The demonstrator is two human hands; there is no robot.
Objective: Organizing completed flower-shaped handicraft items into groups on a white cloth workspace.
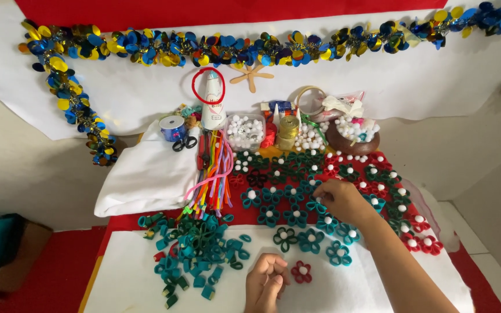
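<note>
Your right hand point(343, 200), fingers pinched on a teal paper flower point(318, 207) at two o'clock; set it down gently. Your left hand point(267, 278), loosely curled and empty, rests beside a red flower point(302, 271)

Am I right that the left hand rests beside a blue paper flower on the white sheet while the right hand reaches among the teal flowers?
Not quite: in the head view the flower beside the left hand is red with a white centre, not blue. The rest holds: it lies on the white sheet, and the right hand reaches among the teal flowers.
</note>
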